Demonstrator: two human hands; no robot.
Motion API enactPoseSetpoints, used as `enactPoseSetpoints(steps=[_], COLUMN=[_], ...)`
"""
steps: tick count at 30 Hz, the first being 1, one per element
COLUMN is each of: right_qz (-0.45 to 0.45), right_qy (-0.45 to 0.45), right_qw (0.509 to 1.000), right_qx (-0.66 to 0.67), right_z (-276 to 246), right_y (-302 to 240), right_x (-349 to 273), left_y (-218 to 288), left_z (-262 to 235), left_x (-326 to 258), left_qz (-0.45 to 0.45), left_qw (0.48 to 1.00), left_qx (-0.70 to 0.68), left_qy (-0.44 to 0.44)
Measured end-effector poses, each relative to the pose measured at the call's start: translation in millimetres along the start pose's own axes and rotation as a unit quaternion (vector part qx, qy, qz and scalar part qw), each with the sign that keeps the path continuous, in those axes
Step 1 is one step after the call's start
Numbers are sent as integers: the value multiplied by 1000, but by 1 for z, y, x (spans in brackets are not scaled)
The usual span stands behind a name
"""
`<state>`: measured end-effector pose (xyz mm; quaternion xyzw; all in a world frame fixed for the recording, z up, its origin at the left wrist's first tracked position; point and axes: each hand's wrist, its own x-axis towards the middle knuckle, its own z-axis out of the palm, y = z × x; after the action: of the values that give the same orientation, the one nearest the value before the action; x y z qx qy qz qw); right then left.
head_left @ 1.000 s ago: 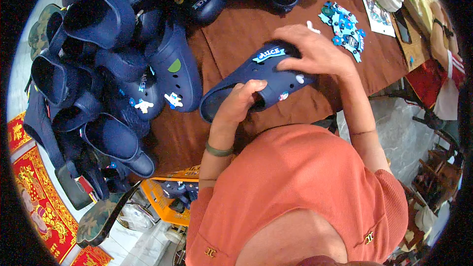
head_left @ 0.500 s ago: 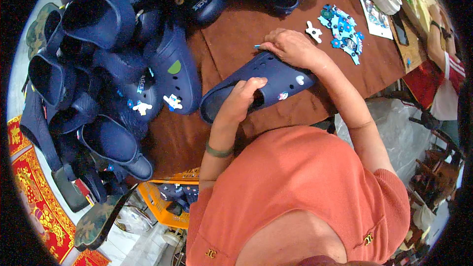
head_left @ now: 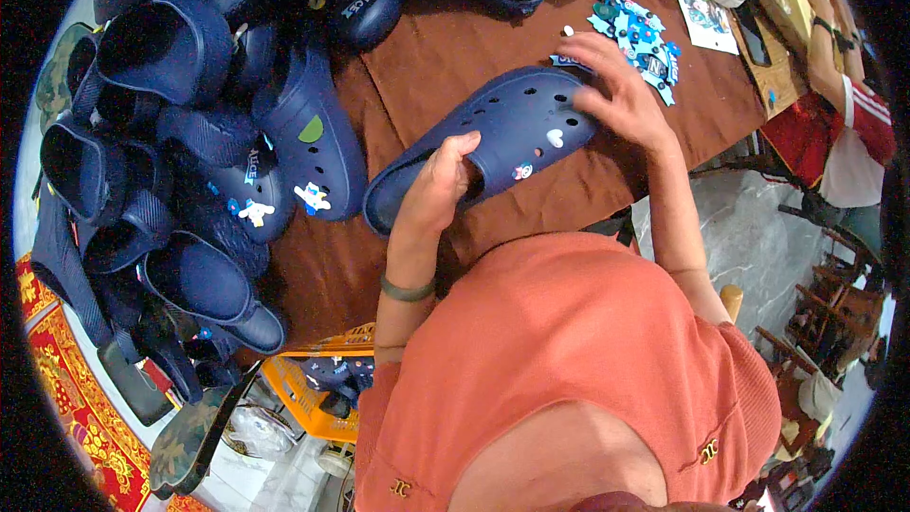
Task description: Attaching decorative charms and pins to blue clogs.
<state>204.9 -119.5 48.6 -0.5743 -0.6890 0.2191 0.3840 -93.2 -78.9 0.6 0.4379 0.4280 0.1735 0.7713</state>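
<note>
a navy clog (head_left: 493,123) is lying on a brown cloth (head_left: 445,47), with its heel toward the wearer's left and its toe angling away to the right. the left hand (head_left: 436,188) is gripping the navy clog at its foot opening: the thumb is resting on top, near the edge, and the other fingers are reaching inside, partly out of sight. a dark band (head_left: 408,291) is circling that wrist. the right hand (head_left: 621,100) is hovering at the toe end of the navy clog, its fingers spreading wide and its thumb standing apart from them; i cannot tell whether the thumb is touching the shoe.

a white heart charm (head_left: 555,138) and a small round charm (head_left: 523,171) are sitting on the near side of the navy clog, while several bare holes are showing across its top. a blue charm (head_left: 567,63) is lying just past its far edge, partly hidden by the right fingers. beyond the toe, a cluster of blue charms (head_left: 633,33) is spreading out, and a printed card (head_left: 701,14) is lying farther right. left of the navy clog, a decorated clog (head_left: 332,152) is bearing a green charm (head_left: 311,129) and a white figure charm (head_left: 312,197); farther left, a heap of dark blue clogs (head_left: 213,137) is piling up.
</note>
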Motion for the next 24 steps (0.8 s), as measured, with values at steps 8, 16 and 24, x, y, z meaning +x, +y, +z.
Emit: enactPoseSetpoints(steps=[8,16,24], right_qz=[-135,-43,-82], right_qy=[-137,103,103], right_qw=[979,992,991], right_qx=[-72,-56,26], right_z=[15,50,36], right_y=[-24,-24,-42], right_x=[-1,-2,-15], left_y=[25,22,31], left_z=[7,6,16], left_x=[0,3,-3], left_qz=[-23,-2,15], left_qw=[992,992,995], left_qx=[-120,-129,-94], left_qy=[-3,11,40])
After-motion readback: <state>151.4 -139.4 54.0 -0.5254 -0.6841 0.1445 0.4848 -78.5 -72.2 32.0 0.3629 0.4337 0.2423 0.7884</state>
